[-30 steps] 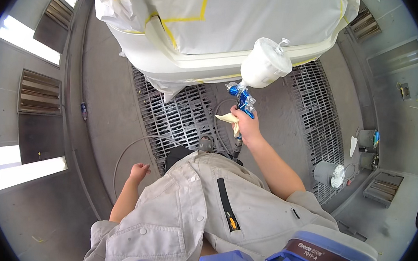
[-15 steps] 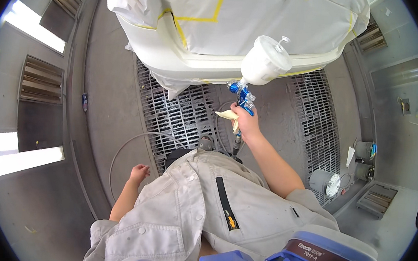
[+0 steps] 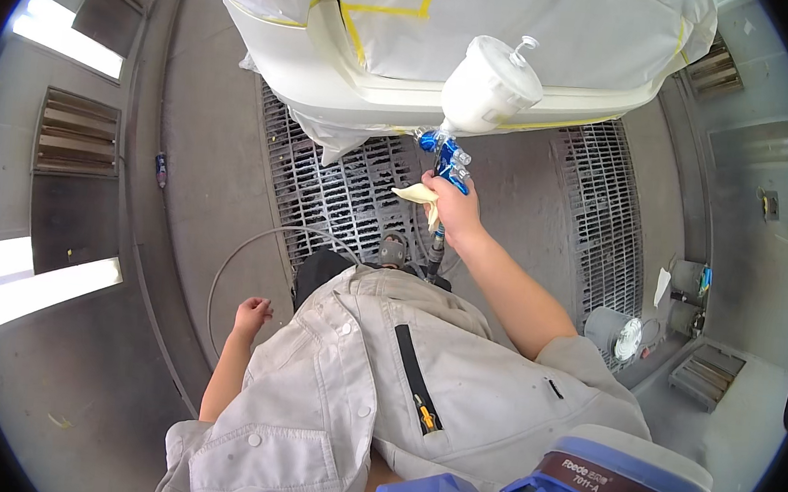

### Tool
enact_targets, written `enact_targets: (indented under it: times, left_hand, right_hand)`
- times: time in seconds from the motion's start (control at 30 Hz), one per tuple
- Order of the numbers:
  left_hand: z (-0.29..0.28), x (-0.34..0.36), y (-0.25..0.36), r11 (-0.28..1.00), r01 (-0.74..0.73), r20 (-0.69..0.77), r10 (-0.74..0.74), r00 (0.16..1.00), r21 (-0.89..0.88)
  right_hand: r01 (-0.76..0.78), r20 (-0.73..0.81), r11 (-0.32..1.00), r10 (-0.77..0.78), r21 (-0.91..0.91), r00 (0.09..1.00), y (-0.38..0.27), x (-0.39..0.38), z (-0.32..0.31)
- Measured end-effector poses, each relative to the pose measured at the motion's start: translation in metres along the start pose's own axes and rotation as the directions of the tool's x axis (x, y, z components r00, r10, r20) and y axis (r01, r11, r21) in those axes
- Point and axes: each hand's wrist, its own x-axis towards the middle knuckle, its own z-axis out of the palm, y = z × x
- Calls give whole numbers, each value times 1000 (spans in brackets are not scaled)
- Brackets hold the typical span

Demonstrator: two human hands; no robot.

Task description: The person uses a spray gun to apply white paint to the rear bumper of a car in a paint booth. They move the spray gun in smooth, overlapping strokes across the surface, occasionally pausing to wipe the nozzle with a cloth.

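My right hand (image 3: 458, 208) is wrapped round the handle of a blue spray gun (image 3: 447, 160). A white paint cup (image 3: 491, 85) with a small cap sits tilted on top of the gun. A folded cream cloth (image 3: 417, 194) sticks out from the same hand's fingers. Just beyond the gun is a white vehicle bumper (image 3: 350, 104), below white masking sheet (image 3: 523, 20) edged with yellow tape; the cup overlaps it in view. My left hand (image 3: 252, 315) hangs low by my side, fingers curled in and nothing visible in them.
A hose (image 3: 226, 265) loops over the grey floor at my left. Metal floor gratings (image 3: 604, 221) lie on both sides. A grey cylindrical container (image 3: 605, 329) stands at the right, near the wall. A small tool (image 3: 161, 170) lies along the left wall's foot.
The spray gun, with my right hand, has shifted slightly left and up in view. The bumper has also moved a little up and right in the picture. My left hand stays low.
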Motion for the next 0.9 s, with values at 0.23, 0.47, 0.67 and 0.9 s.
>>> enact_targets:
  times: [0.23,0.47,0.67,0.9]
  left_hand:
    - [-24,9,-5,989,-21,60,12,998,146]
    - [-57,62,-12,997,44,56,-40,998,-64]
    - [-74,108,-20,993,54,131,-40,991,-103]
    - [-102,154,-29,998,56,149,-53,987,-16]
  right_hand:
    - [39,-84,999,-37,17,996,7,-1,22]
    - [62,-166,998,-65,-22,984,13,-10,47]
    - [45,-238,999,-44,-3,970,20,-15,61]
    - [54,-220,998,-49,14,974,52,-33,79]
